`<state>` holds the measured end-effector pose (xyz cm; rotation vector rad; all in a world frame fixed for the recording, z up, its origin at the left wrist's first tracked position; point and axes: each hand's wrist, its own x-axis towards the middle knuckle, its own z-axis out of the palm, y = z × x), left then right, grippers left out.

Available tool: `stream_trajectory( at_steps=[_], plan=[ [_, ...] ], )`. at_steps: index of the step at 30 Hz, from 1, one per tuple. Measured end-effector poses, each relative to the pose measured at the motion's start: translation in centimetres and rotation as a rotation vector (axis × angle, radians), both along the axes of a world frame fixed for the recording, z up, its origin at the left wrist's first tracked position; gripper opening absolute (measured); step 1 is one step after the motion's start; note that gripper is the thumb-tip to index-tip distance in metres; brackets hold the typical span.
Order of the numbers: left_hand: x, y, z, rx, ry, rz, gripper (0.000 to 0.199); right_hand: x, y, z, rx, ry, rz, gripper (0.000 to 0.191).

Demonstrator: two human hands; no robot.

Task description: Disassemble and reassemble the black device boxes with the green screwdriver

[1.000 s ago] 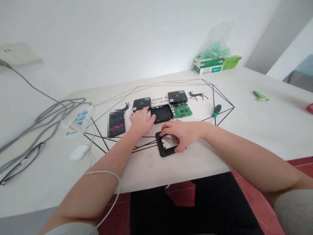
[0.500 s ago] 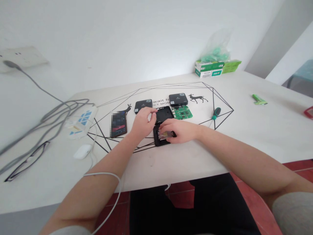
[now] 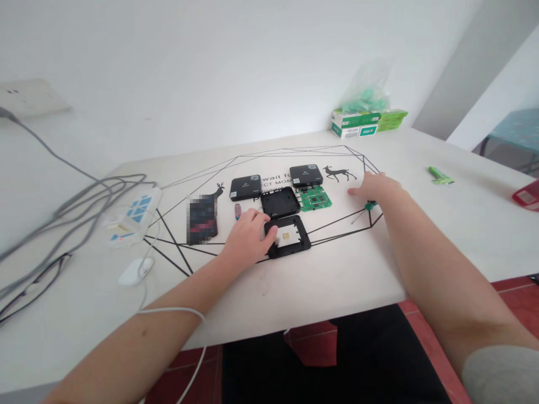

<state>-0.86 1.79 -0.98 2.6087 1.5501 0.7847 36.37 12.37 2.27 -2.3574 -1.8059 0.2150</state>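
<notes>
My left hand [image 3: 246, 240] holds the left edge of a black case half [image 3: 306, 242], its thumb on the rim. A pale plate [image 3: 290, 235] with a small gold square lies inside that half. Just behind is a second, hollow black case half [image 3: 281, 202], and to its right a green circuit board [image 3: 315, 198]. My right hand [image 3: 374, 188] is over the handle of a green screwdriver [image 3: 369, 206]; one digit points left, while the others are hidden. The screwdriver's shaft points toward the front left.
Two closed black boxes [image 3: 245, 187] [image 3: 306, 175] sit behind the case halves. A phone [image 3: 202, 220], a red-handled tool [image 3: 238, 211], a white mouse [image 3: 135, 271] and a power strip [image 3: 137, 216] with cables are leftward. Green-white boxes [image 3: 356, 119] stand at the back right.
My right hand has left the front case half and moved right to the screwdriver. My left hand has come down from the rear half to the front one. The pale plate now shows.
</notes>
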Motion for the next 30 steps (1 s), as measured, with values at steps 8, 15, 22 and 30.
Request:
stream_trajectory(
  at_steps=[8,15,22,30],
  plan=[
    [0.0,-0.8,0.8,-0.203,0.070,0.025,0.039,2.1,-1.5,1.2,-0.303,0.111,-0.106,0.055],
    [0.3,-1.4,1.4,-0.215,0.092,-0.020,0.040,-0.1,-2.1,1.4,-0.137,0.169,0.015,0.061],
    [-0.4,-1.4,2.8,-0.325,0.134,-0.096,0.043,-6.2,-3.0,1.9,0.464,0.950,0.308,0.048],
    [-0.5,-0.9,2.0,-0.346,0.040,-0.095,0.037,-15.8,-6.1,5.8,0.712,0.758,0.882,0.039]
  ],
)
